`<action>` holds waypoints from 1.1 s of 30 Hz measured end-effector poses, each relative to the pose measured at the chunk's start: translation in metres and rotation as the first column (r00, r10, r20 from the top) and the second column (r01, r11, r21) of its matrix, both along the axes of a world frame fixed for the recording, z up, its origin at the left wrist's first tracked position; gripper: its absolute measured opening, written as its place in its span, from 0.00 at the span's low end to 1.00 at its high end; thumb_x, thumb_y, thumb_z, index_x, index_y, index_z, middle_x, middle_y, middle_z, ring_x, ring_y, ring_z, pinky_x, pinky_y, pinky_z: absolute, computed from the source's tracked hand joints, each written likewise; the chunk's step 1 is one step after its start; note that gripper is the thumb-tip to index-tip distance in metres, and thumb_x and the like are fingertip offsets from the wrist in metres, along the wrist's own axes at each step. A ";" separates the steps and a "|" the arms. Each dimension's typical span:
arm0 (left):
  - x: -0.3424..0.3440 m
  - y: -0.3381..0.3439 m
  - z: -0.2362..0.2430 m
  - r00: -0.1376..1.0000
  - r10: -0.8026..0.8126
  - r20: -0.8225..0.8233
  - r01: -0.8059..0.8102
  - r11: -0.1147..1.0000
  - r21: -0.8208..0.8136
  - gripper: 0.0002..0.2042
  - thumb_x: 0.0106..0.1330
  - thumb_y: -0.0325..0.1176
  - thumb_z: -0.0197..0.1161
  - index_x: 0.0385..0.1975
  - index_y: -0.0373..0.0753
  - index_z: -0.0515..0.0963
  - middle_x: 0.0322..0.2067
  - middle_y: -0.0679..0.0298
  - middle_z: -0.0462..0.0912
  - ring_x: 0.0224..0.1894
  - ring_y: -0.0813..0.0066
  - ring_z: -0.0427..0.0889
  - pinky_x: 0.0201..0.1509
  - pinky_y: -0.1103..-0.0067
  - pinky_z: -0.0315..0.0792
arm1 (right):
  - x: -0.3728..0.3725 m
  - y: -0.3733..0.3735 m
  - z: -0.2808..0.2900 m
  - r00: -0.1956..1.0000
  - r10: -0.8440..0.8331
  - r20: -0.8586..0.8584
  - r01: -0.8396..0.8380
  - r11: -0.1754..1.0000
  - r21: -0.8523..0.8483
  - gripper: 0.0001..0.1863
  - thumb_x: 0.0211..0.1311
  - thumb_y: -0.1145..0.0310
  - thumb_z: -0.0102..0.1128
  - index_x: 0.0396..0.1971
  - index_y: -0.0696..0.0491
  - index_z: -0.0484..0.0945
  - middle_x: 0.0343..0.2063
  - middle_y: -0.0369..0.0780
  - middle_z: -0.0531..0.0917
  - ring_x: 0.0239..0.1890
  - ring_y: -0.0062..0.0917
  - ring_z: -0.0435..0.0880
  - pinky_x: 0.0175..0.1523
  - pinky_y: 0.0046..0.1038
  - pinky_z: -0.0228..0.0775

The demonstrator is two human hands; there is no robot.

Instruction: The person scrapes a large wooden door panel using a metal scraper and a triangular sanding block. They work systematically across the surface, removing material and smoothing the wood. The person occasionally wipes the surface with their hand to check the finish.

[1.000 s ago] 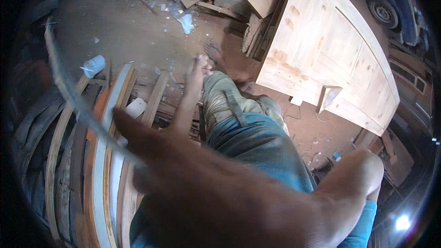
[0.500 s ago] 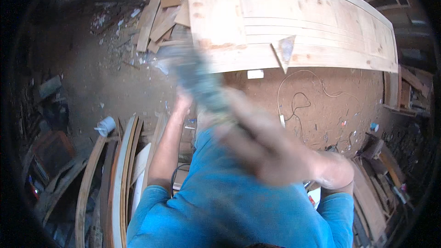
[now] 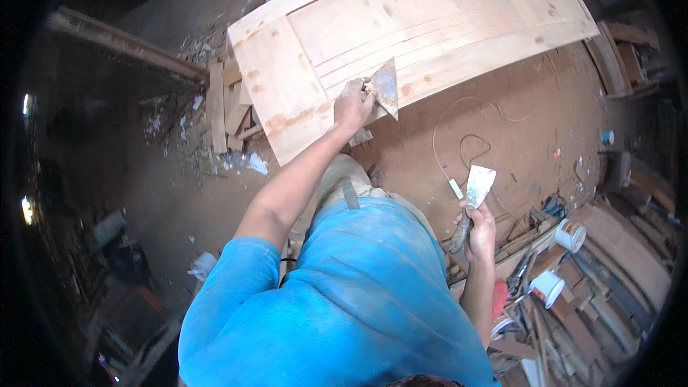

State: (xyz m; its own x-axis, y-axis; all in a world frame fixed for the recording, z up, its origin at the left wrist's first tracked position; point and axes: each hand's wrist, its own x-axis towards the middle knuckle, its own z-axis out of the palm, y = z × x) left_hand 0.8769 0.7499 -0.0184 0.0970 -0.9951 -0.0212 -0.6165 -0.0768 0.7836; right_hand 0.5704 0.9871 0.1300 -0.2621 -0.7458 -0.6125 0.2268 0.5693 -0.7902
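My left hand (image 3: 353, 105) reaches over the near edge of the pale wooden panel door (image 3: 416, 7). Its fingers are closed on the side of a triangular board (image 3: 385, 87) with a grey, smeared face, whose tip sticks out past the door's edge. Held low on the right, away from the door, is a putty knife (image 3: 479, 188) with a wide, white-smeared blade. My right hand (image 3: 480, 229) is wrapped around its dark handle, blade upward.
Below the door a thin cable (image 3: 438, 125) curls over the brown dirt floor. White tubs (image 3: 548, 288) stand among wood offcuts at the lower right. Loose boards (image 3: 216, 111) lie past the door's left end. A long beam (image 3: 125, 43) juts in at upper left.
My left hand has moved up and taken hold of the triangular board. My right hand, blurred across my front before, has swung right with the putty knife. The view has turned.
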 end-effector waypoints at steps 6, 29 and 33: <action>-0.020 -0.052 -0.024 0.887 -0.252 0.386 0.337 0.926 -0.169 0.11 0.72 0.41 0.65 0.47 0.43 0.84 0.42 0.55 0.85 0.49 0.52 0.83 0.54 0.61 0.78 | 0.040 0.005 0.001 0.977 -0.207 0.045 0.207 0.978 0.016 0.10 0.70 0.73 0.53 0.45 0.59 0.80 0.28 0.38 0.81 0.29 0.24 0.82 0.37 0.27 0.75; 0.010 -0.053 -0.027 0.687 -0.539 0.487 0.675 0.722 -0.152 0.28 0.77 0.45 0.57 0.72 0.36 0.69 0.70 0.48 0.71 0.71 0.49 0.69 0.74 0.54 0.61 | 0.081 -0.057 -0.007 0.980 -0.198 0.011 0.196 0.976 0.095 0.10 0.73 0.69 0.55 0.45 0.57 0.81 0.25 0.38 0.82 0.28 0.23 0.81 0.34 0.25 0.71; 0.014 -0.048 -0.025 0.700 -0.502 0.507 0.640 0.757 -0.134 0.32 0.75 0.46 0.60 0.73 0.32 0.66 0.72 0.43 0.68 0.70 0.44 0.68 0.75 0.54 0.60 | 0.085 -0.062 -0.006 0.974 -0.218 0.061 0.208 0.969 0.136 0.10 0.72 0.70 0.56 0.46 0.57 0.81 0.28 0.39 0.82 0.29 0.24 0.81 0.36 0.26 0.74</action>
State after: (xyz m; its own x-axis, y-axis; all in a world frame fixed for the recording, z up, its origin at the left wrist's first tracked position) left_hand 0.8913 0.7015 -0.0432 -0.5622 -0.8104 0.1648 -0.7286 0.5796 0.3650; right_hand 0.6554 0.9251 0.1240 -0.3566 -0.5921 -0.7227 0.4092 0.5964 -0.6905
